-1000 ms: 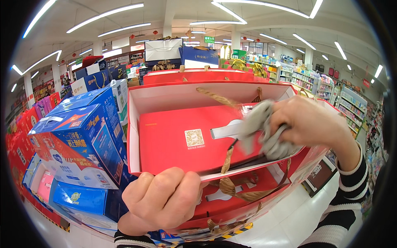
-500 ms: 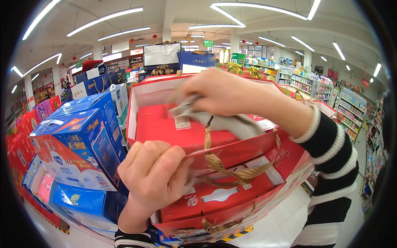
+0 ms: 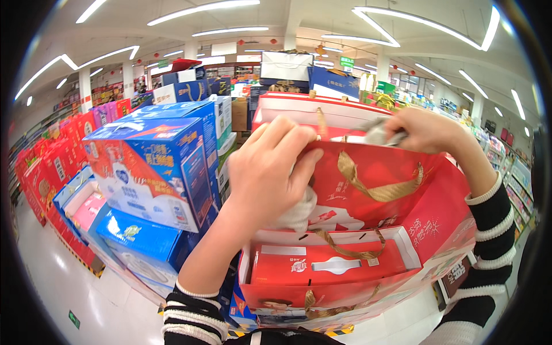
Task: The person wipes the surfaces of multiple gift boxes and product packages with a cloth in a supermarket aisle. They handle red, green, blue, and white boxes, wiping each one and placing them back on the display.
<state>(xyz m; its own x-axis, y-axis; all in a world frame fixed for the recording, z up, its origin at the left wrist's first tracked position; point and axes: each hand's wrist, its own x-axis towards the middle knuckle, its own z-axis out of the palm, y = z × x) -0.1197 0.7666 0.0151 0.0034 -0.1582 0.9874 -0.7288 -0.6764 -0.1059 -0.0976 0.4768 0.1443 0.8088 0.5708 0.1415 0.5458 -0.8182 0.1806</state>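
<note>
My left hand (image 3: 270, 172) grips the upper left edge of a red gift bag (image 3: 397, 172) with gold rope handles (image 3: 376, 187), held upright in front of me. Something white (image 3: 298, 214) shows under that palm; I cannot tell what it is. At the bag's top right edge, my right hand (image 3: 428, 129) is closed on a grey cloth (image 3: 379, 133). Below, a second red bag (image 3: 437, 230) stands open-topped with a red box (image 3: 328, 267) lying inside it.
A stack of blue and red cartons (image 3: 155, 172) rises close on my left, with more blue cartons (image 3: 138, 241) lower down. Further gift bags and boxes (image 3: 293, 69) stand behind. Shop shelves (image 3: 517, 178) run along the right, and light floor (image 3: 69, 287) lies at lower left.
The red bag has come up and now stands upright before me. My right hand with the cloth moved from the bag's left to its top right edge. My left hand rose onto its upper edge.
</note>
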